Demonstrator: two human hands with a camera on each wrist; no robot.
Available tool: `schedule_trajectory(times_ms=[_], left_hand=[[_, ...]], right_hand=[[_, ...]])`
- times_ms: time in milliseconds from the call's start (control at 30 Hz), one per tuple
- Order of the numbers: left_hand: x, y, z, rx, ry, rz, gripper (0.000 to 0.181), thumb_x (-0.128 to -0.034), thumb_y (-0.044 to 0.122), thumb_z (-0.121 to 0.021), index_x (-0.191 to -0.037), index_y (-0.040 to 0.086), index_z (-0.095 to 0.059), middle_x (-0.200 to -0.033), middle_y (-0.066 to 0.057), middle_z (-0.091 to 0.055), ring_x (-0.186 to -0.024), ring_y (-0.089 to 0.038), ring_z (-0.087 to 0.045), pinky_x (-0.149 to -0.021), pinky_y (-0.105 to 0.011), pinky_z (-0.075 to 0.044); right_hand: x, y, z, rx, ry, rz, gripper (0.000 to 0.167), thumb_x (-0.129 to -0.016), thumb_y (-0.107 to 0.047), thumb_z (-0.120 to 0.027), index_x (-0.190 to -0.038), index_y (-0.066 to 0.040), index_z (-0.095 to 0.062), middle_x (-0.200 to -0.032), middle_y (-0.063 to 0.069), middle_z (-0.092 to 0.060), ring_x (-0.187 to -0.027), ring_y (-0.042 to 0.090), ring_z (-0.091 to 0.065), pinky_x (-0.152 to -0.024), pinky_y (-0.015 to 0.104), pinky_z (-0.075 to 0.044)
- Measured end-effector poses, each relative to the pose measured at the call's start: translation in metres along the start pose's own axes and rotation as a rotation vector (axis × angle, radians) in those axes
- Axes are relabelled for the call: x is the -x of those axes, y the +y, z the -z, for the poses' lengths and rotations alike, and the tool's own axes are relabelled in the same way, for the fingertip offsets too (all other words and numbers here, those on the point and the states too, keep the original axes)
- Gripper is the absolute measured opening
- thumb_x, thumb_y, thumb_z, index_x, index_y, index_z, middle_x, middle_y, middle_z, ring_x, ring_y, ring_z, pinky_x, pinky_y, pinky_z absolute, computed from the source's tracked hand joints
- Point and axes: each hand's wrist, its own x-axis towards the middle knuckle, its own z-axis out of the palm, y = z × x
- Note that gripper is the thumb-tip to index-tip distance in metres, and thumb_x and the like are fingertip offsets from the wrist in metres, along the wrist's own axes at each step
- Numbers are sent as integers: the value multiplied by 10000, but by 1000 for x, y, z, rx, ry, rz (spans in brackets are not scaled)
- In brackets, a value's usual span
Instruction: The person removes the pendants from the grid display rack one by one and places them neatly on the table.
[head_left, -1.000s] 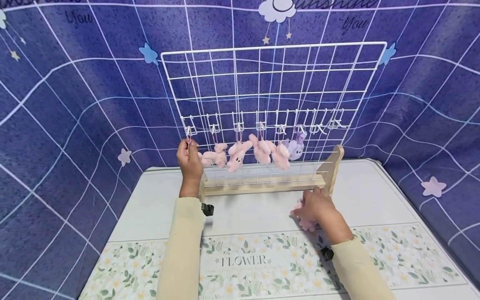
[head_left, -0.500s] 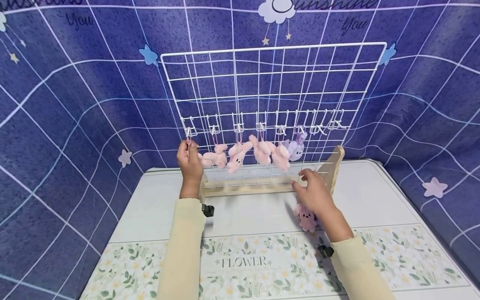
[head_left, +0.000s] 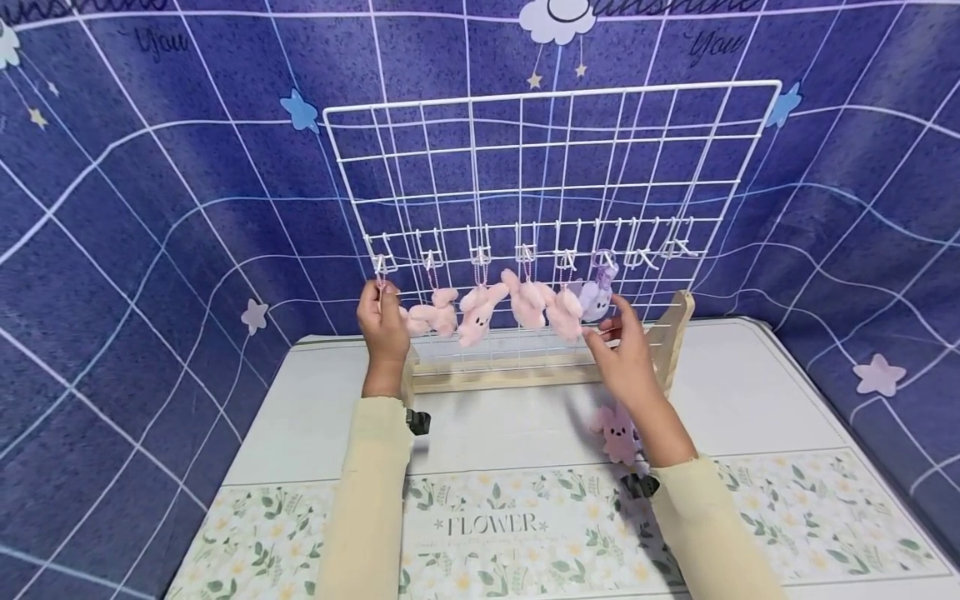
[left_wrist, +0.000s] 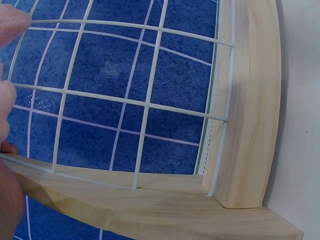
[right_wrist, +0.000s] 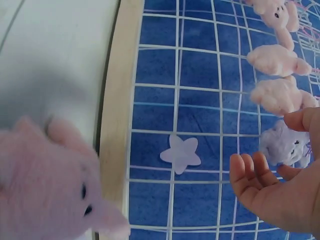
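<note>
A row of pink plush bunny keychains (head_left: 477, 318) hangs by bead chains from hooks on a white wire grid rack (head_left: 551, 98). One purple plush keychain (head_left: 596, 302) hangs at the row's right end. My left hand (head_left: 384, 327) grips the rack's left edge, beside the leftmost pink plush (head_left: 417, 321), which it partly hides. Around the purple plush my right hand (head_left: 624, 350) spreads its thumb and bent fingers; whether they touch it I cannot tell. Below that hand, a pink plush (head_left: 618, 435) is by the table, with something purple partly hidden behind it.
A wooden base (head_left: 510, 379) and side supports hold the rack upright on a white table with a floral strip (head_left: 495, 525). Hooks to the right (head_left: 675, 248) carry no plush. Dark blue patterned cloth (head_left: 150, 250) surrounds the table.
My right hand has left the pink plush near the table and risen to the hanging purple plush. My left hand has stayed in place. The view has shifted slightly.
</note>
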Motion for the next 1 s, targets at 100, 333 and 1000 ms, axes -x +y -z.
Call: schedule_trajectory(times_ms=[100,333,1000], left_hand=[[0,0,0,-5,2,-2,209,-1022,70,-465,-877,-46,-561,-744,117,-488,-631,-6,-414,-564,-161,-335],[0,4,0,4,-10,-1,212,-1033,64,-461,-876,-49,-548,-746,97,-480,-633,-15,-410,-576,-164,-334],[1,2,-1,3,10,7,188,-1015,64,-470,-852,27,-557,-732,101,-475,-622,-14,-407,-565,-165,-327]], right_hand=[[-3,-2,-3,-103,-52,-30,737,-1025,-206,-616,-1655,-102,-247,-1100,99,-547,-973,167,-571,-757,165,-488],[-6,-4,-9,-378,-89,-134,679,-1068,-205,-568,-1635,-67,-221,-1017,29,-447,-850,160,-659,-661,247,-607],[-6,-20,-4,-858,59,-199,375,-969,73,-597,-1114,-169,-350,-808,-23,-740,-649,120,-729,-566,219,-547]])
